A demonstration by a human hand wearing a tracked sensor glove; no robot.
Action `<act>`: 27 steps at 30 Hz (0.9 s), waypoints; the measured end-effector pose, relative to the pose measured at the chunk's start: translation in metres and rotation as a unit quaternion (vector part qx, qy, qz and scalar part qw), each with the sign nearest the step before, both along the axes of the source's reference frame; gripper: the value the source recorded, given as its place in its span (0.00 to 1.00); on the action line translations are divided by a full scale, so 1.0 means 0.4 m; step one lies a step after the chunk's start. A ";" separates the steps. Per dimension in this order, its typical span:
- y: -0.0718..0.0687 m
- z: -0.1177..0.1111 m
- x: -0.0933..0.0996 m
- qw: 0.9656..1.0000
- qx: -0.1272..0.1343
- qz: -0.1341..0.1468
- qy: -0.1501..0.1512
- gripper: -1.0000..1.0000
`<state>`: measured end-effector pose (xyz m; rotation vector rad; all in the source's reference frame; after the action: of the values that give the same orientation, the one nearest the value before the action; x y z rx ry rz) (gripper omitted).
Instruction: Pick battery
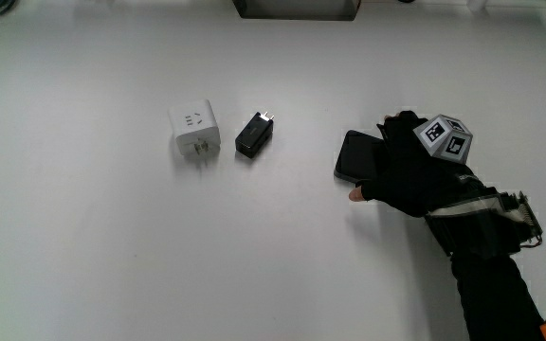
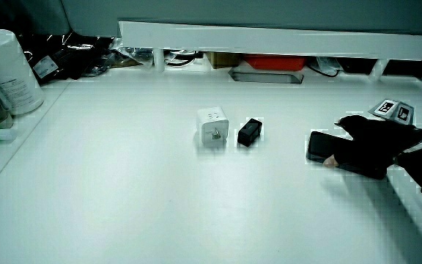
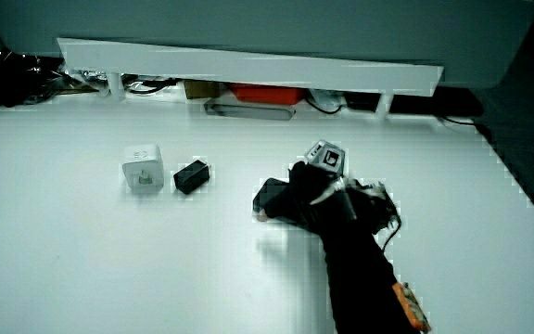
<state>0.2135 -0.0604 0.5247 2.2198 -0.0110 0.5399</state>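
The battery [image 1: 355,155] is a flat black slab lying on the white table; it shows in both side views [image 2: 317,144] [image 3: 269,195]. The gloved hand [image 1: 410,166] lies over the part of it nearer the forearm. Its fingers curl over the battery's farther edge and the bare thumb tip presses the nearer edge. About half of the battery is hidden under the palm. The patterned cube [image 1: 445,138] sits on the back of the hand, which also appears in both side views [image 2: 368,143] [image 3: 309,199].
A white plug adapter [image 1: 195,130] and a small black charger [image 1: 254,134] lie side by side, apart from the battery. A pale canister [image 2: 6,70] stands at the table's edge. A low white partition [image 2: 269,37] has clutter and a red item [image 2: 273,62] under it.
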 end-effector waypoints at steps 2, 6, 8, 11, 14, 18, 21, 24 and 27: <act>0.002 0.021 0.006 1.000 -0.010 0.006 0.007 0.50; 0.002 0.055 0.021 0.999 -0.026 0.015 0.020 0.50; 0.005 0.054 0.018 0.999 -0.025 0.014 0.018 0.50; 0.008 0.074 0.021 0.999 -0.035 0.015 0.028 0.50; 0.011 0.075 0.022 0.999 -0.034 0.016 0.032 0.50; 0.011 0.085 0.027 0.998 -0.033 0.021 0.039 0.50; 0.009 0.085 0.027 0.999 -0.028 0.018 0.040 0.53; 0.008 0.091 0.034 0.998 -0.030 0.026 0.045 0.62; 0.010 0.088 0.038 0.998 -0.022 0.034 0.041 0.71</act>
<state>0.2285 -0.0565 0.5598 2.2043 0.1176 0.4802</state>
